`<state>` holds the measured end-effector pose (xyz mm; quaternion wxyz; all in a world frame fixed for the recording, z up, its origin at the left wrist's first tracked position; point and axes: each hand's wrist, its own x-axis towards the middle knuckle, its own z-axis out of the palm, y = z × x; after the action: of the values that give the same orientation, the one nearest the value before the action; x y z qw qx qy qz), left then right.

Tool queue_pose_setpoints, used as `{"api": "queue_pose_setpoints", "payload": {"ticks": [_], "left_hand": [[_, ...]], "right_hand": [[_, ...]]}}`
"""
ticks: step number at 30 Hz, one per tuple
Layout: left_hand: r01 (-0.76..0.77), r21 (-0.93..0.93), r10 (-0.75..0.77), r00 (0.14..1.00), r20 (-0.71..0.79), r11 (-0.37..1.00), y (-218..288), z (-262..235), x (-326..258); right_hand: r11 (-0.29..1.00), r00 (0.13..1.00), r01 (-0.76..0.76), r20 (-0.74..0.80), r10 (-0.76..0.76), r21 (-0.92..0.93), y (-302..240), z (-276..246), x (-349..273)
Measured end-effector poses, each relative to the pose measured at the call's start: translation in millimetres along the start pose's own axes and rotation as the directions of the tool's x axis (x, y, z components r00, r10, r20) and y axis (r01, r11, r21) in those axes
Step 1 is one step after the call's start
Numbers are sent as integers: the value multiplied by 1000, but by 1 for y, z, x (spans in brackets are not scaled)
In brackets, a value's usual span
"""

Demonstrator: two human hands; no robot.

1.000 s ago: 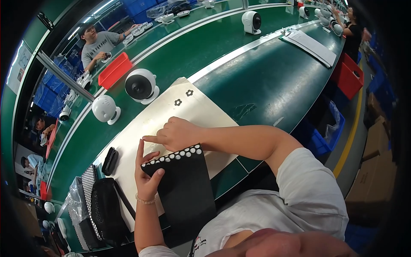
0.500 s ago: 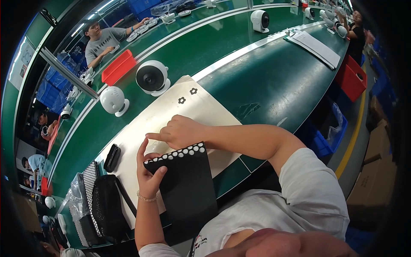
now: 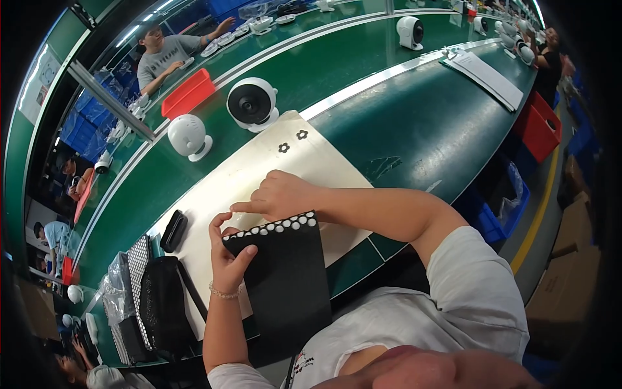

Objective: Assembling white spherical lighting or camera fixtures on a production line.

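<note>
the person's left hand [image 3: 228, 259] has the upper left corner of a black sheet [image 3: 285, 279], thumb laid on top and the other fingers bent round the edge. the sheet hangs over the desk's [image 3: 414, 117] near edge, its far end above a cream mat [image 3: 327, 159]; white dots [image 3: 282, 227] run in rows along that end. the right hand [image 3: 280, 194] is over the mat just past the dots, forefinger stretched out and the rest curled in, its tip meeting or nearly meeting the left forefinger. from here i can't tell if anything small is pinched there.

two black flower marks [image 3: 302, 135] sit near the mat's far corner. a small black case [image 3: 173, 231] lies at the mat's left edge, and a black pouch [image 3: 163, 305] lies by the desk's near left corner, with clear plastic [image 3: 118, 295] beside it. two white cameras [image 3: 251, 104] stand just past the mat's far edge.

as for writing, a co-worker's grey shirt [image 3: 167, 59] across the way has dark block letters on the chest. the person's white shirt [image 3: 389, 324] carries a small dark print, too bent to read. toward the desk's far right end, a stack of papers [image 3: 486, 78] lies, too far off to make out any print.
</note>
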<state>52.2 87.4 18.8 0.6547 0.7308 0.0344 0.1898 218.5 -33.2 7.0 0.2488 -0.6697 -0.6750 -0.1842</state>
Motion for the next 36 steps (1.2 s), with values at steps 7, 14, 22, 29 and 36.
{"api": "queue_pose_setpoints", "payload": {"ticks": [7,14,22,29,36], "left_hand": [[-12,38,14,999,-52,999,-5,-3,-3],[-26,7,26,999,-43,1000,1,10,0],[-145,163,146,989,8,976,-12,-6,0],[-65,117,68,997,-28,991,5,12,0],[-21,125,26,999,-39,992,1,10,-1]], "right_hand": [[995,998,42,-36,-46,-90,-2,12,4],[994,999,33,-5,-34,-101,-1,6,-4],[989,991,-88,94,99,-119,-3,3,3],[991,999,-44,24,47,-123,-2,5,0],[989,998,-60,16,63,-135,-4,5,0]]}}
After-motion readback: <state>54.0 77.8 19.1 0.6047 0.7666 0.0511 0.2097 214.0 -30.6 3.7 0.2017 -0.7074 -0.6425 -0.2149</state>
